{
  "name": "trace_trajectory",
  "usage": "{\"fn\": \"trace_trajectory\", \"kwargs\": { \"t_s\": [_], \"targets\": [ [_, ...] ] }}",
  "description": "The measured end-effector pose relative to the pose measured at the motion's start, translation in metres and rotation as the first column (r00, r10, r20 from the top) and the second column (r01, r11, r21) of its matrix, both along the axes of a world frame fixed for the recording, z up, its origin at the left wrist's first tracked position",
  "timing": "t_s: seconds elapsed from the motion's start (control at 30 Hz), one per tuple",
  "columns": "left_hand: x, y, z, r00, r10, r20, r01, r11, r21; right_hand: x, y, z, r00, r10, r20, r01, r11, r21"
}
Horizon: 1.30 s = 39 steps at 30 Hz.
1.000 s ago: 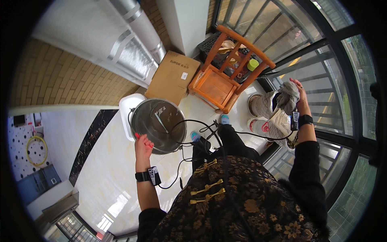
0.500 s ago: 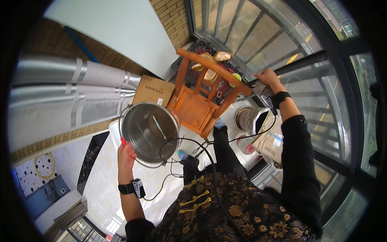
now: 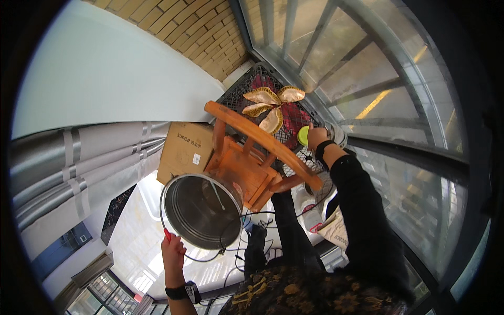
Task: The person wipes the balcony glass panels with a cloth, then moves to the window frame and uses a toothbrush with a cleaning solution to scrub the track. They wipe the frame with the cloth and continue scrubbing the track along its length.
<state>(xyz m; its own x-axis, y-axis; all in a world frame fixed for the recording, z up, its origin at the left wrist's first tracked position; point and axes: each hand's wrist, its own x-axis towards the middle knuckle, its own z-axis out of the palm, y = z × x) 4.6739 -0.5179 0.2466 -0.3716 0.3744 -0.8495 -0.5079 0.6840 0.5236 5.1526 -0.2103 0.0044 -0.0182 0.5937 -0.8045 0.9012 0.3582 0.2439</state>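
My left hand (image 3: 174,253) is closed round the red grip on the wire handle of a metal bucket (image 3: 202,212). The bucket is tilted, its mouth facing up toward me, and a thin pale stick (image 3: 217,195) lies inside. My right hand (image 3: 316,137) reaches forward over the far edge of a wooden chair, beside a round yellow-green thing (image 3: 303,135). Its fingers are mostly hidden, so what it holds, if anything, does not show. The wooden chair (image 3: 247,168) stands between the bucket and a black mesh crate (image 3: 236,94) carrying spiky husk pieces (image 3: 271,121).
A cardboard box (image 3: 184,149) sits left of the chair, by silvery curtains (image 3: 105,155). Railed windows (image 3: 388,100) line the right. Below my right arm are a beige sack (image 3: 334,229) and a grey container (image 3: 321,185). A black cable (image 3: 257,214) hangs before my legs.
My right hand has moved from the window side, by a grey cloth, leftward and down to the yellow-green thing. The view has shifted closer to the crate. My left hand keeps the bucket handle.
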Motion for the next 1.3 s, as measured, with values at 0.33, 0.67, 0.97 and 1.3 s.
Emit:
{"fn": "trace_trajectory", "kwargs": {
  "t_s": [0.33, 0.67, 0.97, 1.3],
  "targets": [
    [0.025, 0.018, -0.005, 0.998, 0.046, -0.050, -0.048, 0.998, -0.036, 0.010, 0.004, -0.121, 0.991, 0.115, 0.070, -0.116, 0.993, 0.004],
    [0.031, 0.019, -0.012, 0.999, 0.031, -0.036, -0.031, 0.999, -0.016, 0.013, 0.002, -0.153, 0.995, 0.039, 0.086, -0.049, 0.992, 0.118],
    [0.020, 0.003, -0.006, 0.993, -0.015, -0.120, 0.014, 1.000, -0.005, -0.007, 0.025, 0.004, 0.855, -0.295, -0.427, 0.438, 0.851, 0.289],
    [-0.008, -0.048, 0.032, 0.999, 0.033, -0.023, -0.027, 0.978, 0.209, -0.045, -0.013, 0.298, 0.505, 0.091, -0.858, 0.533, 0.749, 0.393]
  ]
}}
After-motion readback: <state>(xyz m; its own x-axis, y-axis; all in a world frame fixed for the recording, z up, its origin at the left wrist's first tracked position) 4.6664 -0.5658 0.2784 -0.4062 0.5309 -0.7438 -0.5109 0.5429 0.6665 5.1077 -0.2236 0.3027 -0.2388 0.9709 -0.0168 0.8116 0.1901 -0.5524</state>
